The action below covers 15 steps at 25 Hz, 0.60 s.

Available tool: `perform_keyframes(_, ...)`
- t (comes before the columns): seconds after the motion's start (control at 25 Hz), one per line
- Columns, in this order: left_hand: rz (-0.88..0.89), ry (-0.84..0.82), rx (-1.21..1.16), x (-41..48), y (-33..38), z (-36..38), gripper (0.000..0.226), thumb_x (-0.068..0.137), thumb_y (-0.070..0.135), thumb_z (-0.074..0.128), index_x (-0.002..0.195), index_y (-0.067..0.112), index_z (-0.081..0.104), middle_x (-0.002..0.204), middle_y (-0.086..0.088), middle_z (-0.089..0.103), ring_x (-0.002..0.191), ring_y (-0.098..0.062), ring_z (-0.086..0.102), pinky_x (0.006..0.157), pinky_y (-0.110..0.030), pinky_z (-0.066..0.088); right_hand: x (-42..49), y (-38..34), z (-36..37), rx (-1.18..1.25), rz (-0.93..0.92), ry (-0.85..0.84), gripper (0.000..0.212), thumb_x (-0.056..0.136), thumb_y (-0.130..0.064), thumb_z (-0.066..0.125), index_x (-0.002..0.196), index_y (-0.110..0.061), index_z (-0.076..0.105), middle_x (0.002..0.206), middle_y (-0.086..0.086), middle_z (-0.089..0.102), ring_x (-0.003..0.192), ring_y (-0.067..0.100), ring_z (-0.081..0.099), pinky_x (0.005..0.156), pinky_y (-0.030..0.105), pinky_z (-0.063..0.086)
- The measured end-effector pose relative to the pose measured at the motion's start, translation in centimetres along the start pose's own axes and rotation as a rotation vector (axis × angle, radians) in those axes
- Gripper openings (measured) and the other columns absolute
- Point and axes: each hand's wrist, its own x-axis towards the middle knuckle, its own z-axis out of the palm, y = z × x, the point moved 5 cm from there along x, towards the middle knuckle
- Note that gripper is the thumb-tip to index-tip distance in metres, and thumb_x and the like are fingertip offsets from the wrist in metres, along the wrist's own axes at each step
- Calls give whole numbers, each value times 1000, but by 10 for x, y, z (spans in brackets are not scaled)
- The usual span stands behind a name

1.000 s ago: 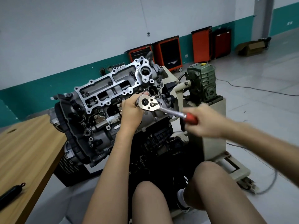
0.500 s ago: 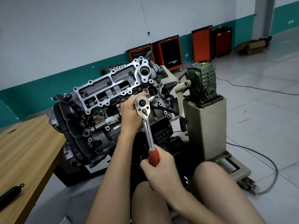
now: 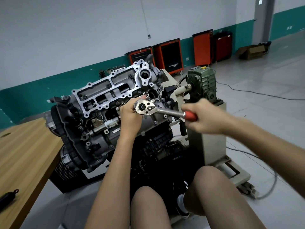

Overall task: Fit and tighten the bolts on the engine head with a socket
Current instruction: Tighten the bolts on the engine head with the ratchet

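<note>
— Where was the ratchet point(image 3: 145, 107)?
— On the engine head point(image 3: 105, 96), near its right end, with the handle pointing right over the stand point(image 3: 212, 146).
— And the hands?
— The left hand point(image 3: 130, 116) was curled round the ratchet's head. The right hand point(image 3: 206, 119), blurred, seemed clenched on the red grip.
— Room?
— Green gearbox point(image 3: 202, 85) close behind, open floor point(image 3: 272, 113) to the right, table point(image 3: 24, 154) edge near the engine's left end.

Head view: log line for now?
phase: bolt tightening | tool: chrome ratchet wrench with red handle, on grey metal engine head | left hand: holds ratchet head | right hand: grips red handle
</note>
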Motion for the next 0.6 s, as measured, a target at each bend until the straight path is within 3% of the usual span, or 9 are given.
perform_keyframes(0.08,-21,36,13,-1,-4,1,40,95,27,55,55,29,56,43,20,44,45,1,36,51,-12,29,-28,-15,45,279,79,99,27,74,-3,64,63,-18,44,51,-8,42,45,7,38,49,27,31)
perform_keyframes(0.2,-28,53,35,-2,-4,1,51,95,28,54,46,37,47,44,16,38,48,-2,29,53,-22,27,-47,-62,112,753,243,267,25,70,-13,59,61,-21,37,49,-7,35,46,5,30,45,27,28)
perform_keyframes(0.32,-18,33,24,-1,-1,-1,48,95,28,54,48,32,45,43,17,36,46,-1,29,53,-20,28,-41,-97,145,954,342,336,19,69,-18,53,61,-23,37,48,-8,33,45,6,28,43,24,28)
perform_keyframes(0.44,24,-6,61,1,-2,-1,50,94,21,56,46,31,47,42,17,37,44,0,30,49,-12,26,-44,-64,111,744,274,234,29,74,-9,60,58,-25,41,48,-8,35,43,5,30,44,22,29)
perform_keyframes(0.6,-44,1,42,8,-10,-2,18,88,5,60,71,5,66,49,10,56,51,5,46,56,-13,38,-10,-1,18,147,45,-49,27,79,-3,64,65,-20,48,54,-7,45,43,7,42,47,21,36)
